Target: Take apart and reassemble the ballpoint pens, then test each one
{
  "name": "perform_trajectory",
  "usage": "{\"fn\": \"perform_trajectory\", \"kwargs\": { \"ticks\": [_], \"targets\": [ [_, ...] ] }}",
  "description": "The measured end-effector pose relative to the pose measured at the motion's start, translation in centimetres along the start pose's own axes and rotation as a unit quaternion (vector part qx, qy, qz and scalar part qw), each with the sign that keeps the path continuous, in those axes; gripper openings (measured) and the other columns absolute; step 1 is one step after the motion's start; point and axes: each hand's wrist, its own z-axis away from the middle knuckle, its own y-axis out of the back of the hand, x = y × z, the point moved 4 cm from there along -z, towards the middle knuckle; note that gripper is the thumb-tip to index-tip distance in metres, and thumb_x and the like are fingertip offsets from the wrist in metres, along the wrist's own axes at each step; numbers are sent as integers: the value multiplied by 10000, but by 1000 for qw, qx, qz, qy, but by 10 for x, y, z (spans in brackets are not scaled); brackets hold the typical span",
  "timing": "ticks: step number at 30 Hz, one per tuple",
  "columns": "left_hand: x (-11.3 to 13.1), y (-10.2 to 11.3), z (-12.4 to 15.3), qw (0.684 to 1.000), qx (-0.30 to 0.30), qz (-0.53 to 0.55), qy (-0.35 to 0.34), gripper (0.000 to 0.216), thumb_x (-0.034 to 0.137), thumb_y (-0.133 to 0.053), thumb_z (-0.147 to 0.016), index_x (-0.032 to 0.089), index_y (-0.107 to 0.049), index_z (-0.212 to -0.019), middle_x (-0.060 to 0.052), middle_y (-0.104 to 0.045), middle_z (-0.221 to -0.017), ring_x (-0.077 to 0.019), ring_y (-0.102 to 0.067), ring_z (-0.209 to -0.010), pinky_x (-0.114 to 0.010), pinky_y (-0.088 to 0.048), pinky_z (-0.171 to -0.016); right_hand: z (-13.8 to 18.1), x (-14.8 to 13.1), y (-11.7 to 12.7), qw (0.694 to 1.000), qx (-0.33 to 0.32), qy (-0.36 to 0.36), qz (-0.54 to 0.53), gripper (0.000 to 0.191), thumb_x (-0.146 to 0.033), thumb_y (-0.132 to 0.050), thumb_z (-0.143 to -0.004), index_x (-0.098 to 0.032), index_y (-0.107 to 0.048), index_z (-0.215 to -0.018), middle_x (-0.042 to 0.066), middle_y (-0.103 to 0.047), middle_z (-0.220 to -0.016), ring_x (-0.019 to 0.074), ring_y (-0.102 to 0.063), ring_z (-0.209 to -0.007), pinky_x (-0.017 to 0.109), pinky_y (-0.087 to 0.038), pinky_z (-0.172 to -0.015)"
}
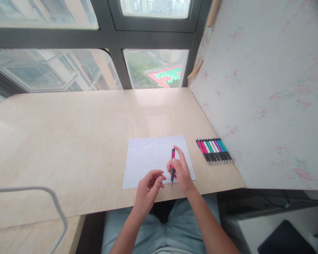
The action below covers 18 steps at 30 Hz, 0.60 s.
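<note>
A white sheet of paper (148, 160) lies on the pale wooden desk (69, 148), with faint writing along its top edge. Over the sheet's lower right part, my right hand (182, 173) grips a pink and black pen (172, 165), held nearly upright with its tip down. My left hand (148, 188) hovers just left of the pen at the sheet's near edge, fingers curled with the fingertips apart and nothing in them.
A row of several pens (214, 150) in pink, green, white and blue lies on the desk right of the paper. A floral-patterned panel (267, 91) walls the right side. Windows (153, 72) stand behind the desk. A grey metal rail (53, 201) curves at the lower left.
</note>
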Motion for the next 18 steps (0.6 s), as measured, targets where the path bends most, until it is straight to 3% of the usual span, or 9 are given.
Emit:
{"fn": "perform_trajectory", "kwargs": {
  "ticks": [5,9,15,18],
  "targets": [
    [0,-17,-1,996,-38,54,64,253,408,-606,-872,160,-630,-910,-36,-640,-721,-142,-582,-634,-224,-435,-520,4,-1,-1,1000,-17,-13,-22,560,-421,-532,-910,-277,-298,-1397,-50,-595,-664,104,-441,-477,202,-355,-436],
    [-4,-20,2,993,-44,83,72,247,385,-668,-827,173,-617,-941,-41,-663,-808,-147,-600,-679,-240,-474,-564,6,1,-1,999,-30,-16,-28,564,-415,-546,-908,-281,-307,-1401,-52,-592,-664,108,-470,-492,213,-398,-459],
    [-10,-17,-1,993,-20,94,69,259,378,-695,-800,169,-628,-938,-49,-677,-824,-160,-628,-699,-268,-517,-612,9,1,-2,999,-25,-19,-28,735,-398,-554,-913,-283,-138,-1508,-34,-616,-734,113,-498,-532,226,-423,-482],
    [-13,-14,-2,995,-2,87,58,249,359,-683,-815,170,-637,-969,-57,-690,-843,-174,-648,-745,-283,-533,-662,12,1,-1,999,-42,-21,-20,607,-389,-555,-911,-242,-312,-1448,-4,-637,-807,115,-523,-569,243,-447,-518]
  ]
}}
